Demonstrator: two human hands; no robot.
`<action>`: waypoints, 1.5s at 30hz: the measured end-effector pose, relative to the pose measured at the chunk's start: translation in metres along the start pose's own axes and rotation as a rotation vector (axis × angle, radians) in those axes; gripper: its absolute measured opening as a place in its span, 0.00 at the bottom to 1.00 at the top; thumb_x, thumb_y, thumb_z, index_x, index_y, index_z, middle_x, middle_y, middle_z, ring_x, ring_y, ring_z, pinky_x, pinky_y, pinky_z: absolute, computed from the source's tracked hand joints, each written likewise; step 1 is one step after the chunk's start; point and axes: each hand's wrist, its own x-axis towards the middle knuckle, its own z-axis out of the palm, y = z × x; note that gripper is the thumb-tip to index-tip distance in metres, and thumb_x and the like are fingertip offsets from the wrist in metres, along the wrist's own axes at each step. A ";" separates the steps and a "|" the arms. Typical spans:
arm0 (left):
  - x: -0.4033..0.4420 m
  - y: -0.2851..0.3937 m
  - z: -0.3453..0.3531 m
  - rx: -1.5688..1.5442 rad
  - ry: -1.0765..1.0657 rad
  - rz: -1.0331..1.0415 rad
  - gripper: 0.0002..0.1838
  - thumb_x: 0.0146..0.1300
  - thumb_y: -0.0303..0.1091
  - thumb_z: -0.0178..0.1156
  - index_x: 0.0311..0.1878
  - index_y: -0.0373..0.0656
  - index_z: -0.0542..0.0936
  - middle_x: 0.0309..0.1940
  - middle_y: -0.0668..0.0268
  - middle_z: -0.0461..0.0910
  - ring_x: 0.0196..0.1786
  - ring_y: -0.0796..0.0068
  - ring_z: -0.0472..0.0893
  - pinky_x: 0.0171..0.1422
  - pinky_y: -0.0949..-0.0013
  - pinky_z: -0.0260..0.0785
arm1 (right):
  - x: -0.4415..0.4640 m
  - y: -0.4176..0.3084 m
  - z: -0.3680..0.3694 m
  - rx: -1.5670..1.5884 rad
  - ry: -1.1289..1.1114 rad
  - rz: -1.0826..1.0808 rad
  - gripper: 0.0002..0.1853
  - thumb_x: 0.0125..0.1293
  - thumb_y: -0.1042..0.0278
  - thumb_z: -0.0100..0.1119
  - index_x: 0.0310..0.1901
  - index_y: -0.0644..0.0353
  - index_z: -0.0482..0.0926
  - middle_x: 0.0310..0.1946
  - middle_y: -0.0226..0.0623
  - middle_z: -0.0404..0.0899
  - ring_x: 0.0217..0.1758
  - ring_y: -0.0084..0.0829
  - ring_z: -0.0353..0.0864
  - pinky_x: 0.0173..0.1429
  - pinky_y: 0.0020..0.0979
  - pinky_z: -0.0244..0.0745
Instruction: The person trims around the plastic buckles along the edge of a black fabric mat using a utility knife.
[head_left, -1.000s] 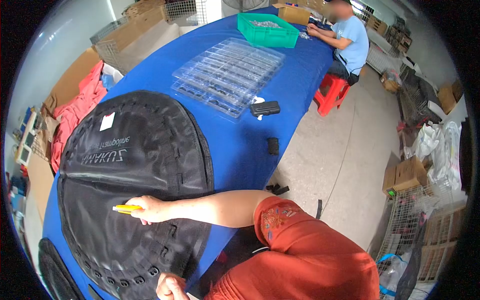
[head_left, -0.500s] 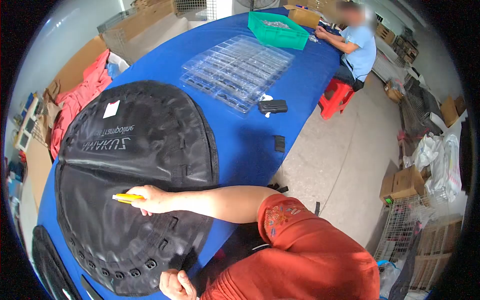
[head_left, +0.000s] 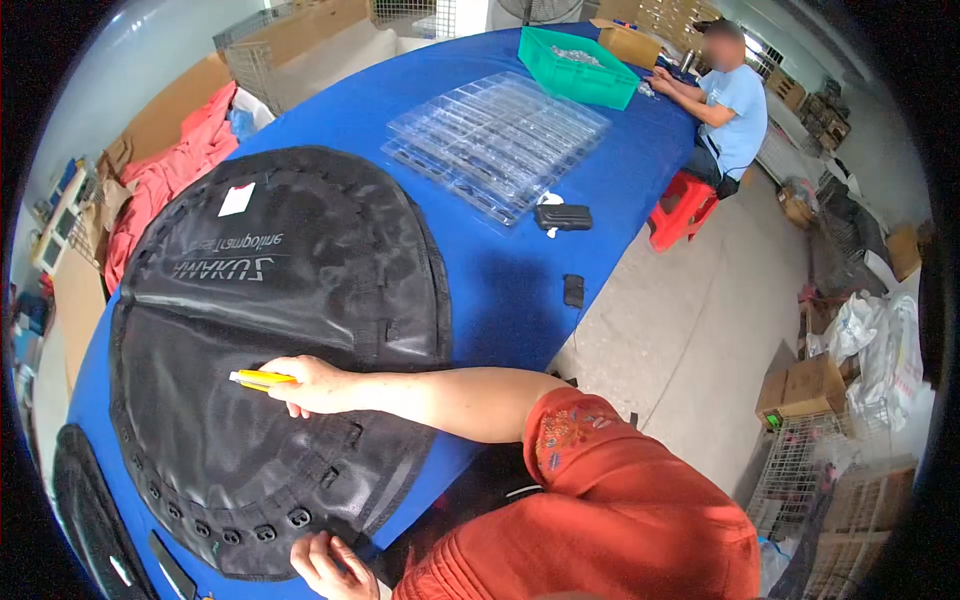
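A round black trampoline mat (head_left: 225, 430) with upside-down white lettering lies on the blue-covered table. A white label (head_left: 236, 199) lies on its far part. My right hand (head_left: 305, 386) is closed around a yellow utility knife (head_left: 262, 379), held over the mat's middle. Along the near rim runs a row of black buckles (head_left: 265, 533). Beside them, at the mat's near edge, is my left hand (head_left: 327, 563); its fingers are loosely bent and apart, with nothing visible in them.
Clear compartment trays (head_left: 500, 140) are stacked beyond the mat, near a black pouch (head_left: 563, 217) and a small black piece (head_left: 573, 291). A green crate (head_left: 580, 68) stands farther back. Another person (head_left: 735, 110) sits on a red stool (head_left: 682, 210). More black material (head_left: 90, 510) lies at left.
The view has shifted slightly. My left hand has moved left along the mat's near edge and its fingers have loosened. My right hand still holds the knife over the mat.
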 end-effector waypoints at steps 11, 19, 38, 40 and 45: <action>0.005 -0.010 0.011 0.116 -0.021 0.074 0.20 0.78 0.40 0.62 0.64 0.37 0.82 0.63 0.46 0.79 0.66 0.41 0.78 0.73 0.46 0.71 | -0.001 -0.006 -0.002 -0.010 -0.037 0.085 0.23 0.83 0.66 0.55 0.75 0.60 0.73 0.42 0.31 0.81 0.31 0.20 0.82 0.33 0.25 0.81; 0.001 -0.014 0.018 0.148 -0.004 0.049 0.24 0.80 0.46 0.60 0.66 0.37 0.81 0.64 0.44 0.78 0.66 0.41 0.78 0.72 0.46 0.71 | -0.002 -0.005 -0.001 0.019 -0.028 0.074 0.23 0.83 0.66 0.56 0.75 0.61 0.73 0.42 0.31 0.81 0.31 0.20 0.82 0.33 0.26 0.81; -0.012 -0.034 0.033 0.130 -0.003 -0.011 0.25 0.82 0.43 0.56 0.70 0.32 0.75 0.69 0.41 0.73 0.71 0.37 0.72 0.77 0.42 0.65 | -0.002 -0.006 -0.001 0.023 -0.029 0.072 0.23 0.83 0.67 0.55 0.74 0.62 0.73 0.43 0.33 0.83 0.31 0.20 0.83 0.34 0.26 0.82; -0.012 -0.034 0.033 0.135 0.003 -0.018 0.25 0.82 0.43 0.56 0.70 0.32 0.75 0.69 0.41 0.73 0.71 0.37 0.72 0.77 0.42 0.65 | -0.003 -0.006 -0.002 0.017 -0.022 0.071 0.23 0.83 0.67 0.56 0.74 0.62 0.73 0.44 0.33 0.83 0.31 0.20 0.83 0.34 0.26 0.82; -0.007 -0.031 0.034 0.174 -0.001 0.041 0.24 0.81 0.42 0.57 0.68 0.32 0.77 0.68 0.43 0.75 0.71 0.38 0.73 0.77 0.42 0.64 | -0.001 -0.002 -0.001 0.032 -0.018 0.086 0.24 0.82 0.65 0.57 0.75 0.61 0.73 0.45 0.33 0.83 0.31 0.20 0.83 0.33 0.25 0.82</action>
